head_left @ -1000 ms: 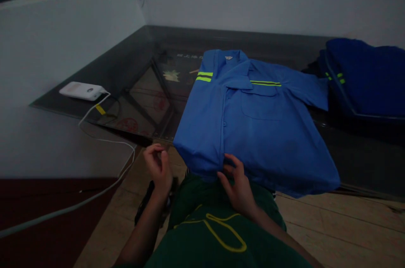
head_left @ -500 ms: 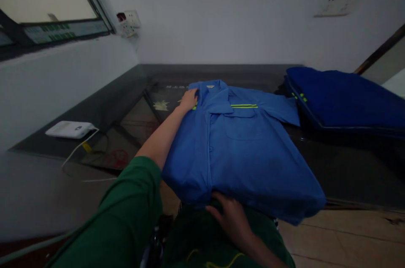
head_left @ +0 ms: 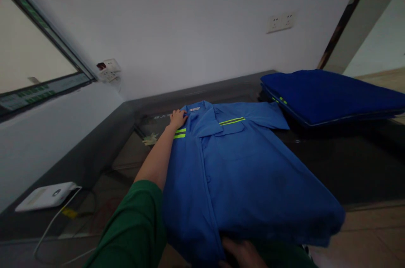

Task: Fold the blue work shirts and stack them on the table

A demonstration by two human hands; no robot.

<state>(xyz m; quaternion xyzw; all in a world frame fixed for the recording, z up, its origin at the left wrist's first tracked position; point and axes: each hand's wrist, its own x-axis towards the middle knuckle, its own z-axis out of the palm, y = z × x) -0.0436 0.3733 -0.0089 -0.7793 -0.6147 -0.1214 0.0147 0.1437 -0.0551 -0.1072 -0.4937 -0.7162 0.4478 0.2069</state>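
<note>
A bright blue work shirt [head_left: 240, 175] with yellow-green reflective stripes lies face up on a dark glass-topped table [head_left: 348, 162], its hem hanging over the near edge. My left hand [head_left: 177, 118] is stretched far out and grips the shirt's left shoulder by the collar. My right hand [head_left: 242, 255] sits at the bottom edge of the view, under the shirt's hem; its fingers are mostly hidden by the cloth.
A stack of folded dark blue garments [head_left: 325, 97] lies at the table's far right. A white power bank [head_left: 44, 196] with a cable rests at the left. Wall sockets [head_left: 280, 22] and a window [head_left: 28, 65] flank the table.
My left hand reached from near my lap out to the shirt's far shoulder. My right hand slid under the hem. The view tilted upward.
</note>
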